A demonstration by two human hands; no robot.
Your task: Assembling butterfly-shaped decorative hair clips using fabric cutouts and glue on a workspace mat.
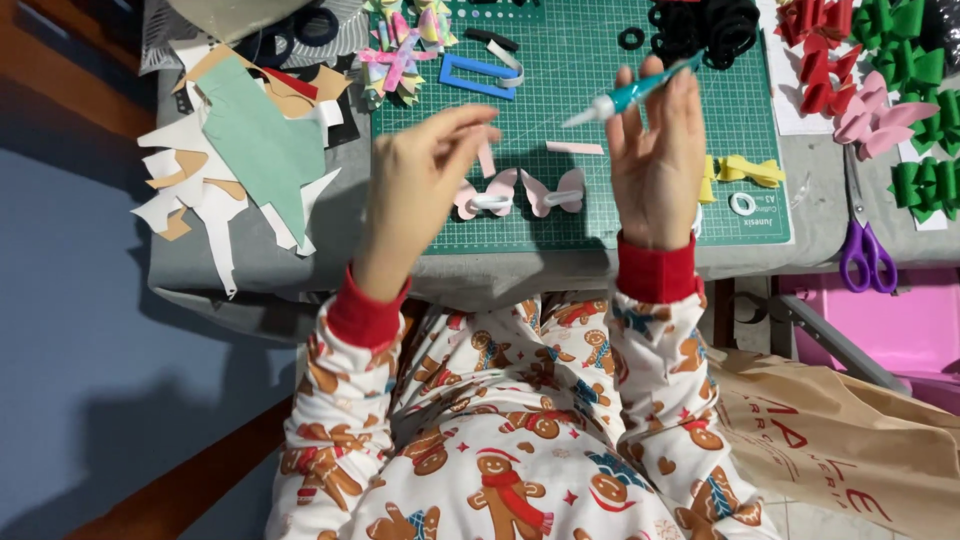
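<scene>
On the far left, scraps of paper (240, 160) lie in a messy pile on the grey table (520, 265). They are white, tan and soft green. Just to the right, at the top corner of the green cutting mat (600, 215), sits a bunch of striped bows (398, 55) and a blue rectangle frame (478, 76).

The left hand (415, 185) is raised above the left part of the mat. Its fingers (468, 125) are pinched close together on a small pink strip (486, 160), which hangs down from the fingertips.

Below and between the two hands, two pink bows (520, 193) lie flat on the mat, side by side. The left one has a white band around its middle. Another pink strip (574, 148) lies on the mat just above them.

The right hand (655, 160) is up too, palm facing the camera. Its fingers are wrapped around a teal glue tube (630, 97) with a white tip. The tip points left, toward the other hand, but does not touch it.

Right of that hand are yellow bows (745, 170) and a small white ring (742, 204). Further right lie purple scissors (866, 255), with red, pink and green bows (925, 185) near the edge.
</scene>
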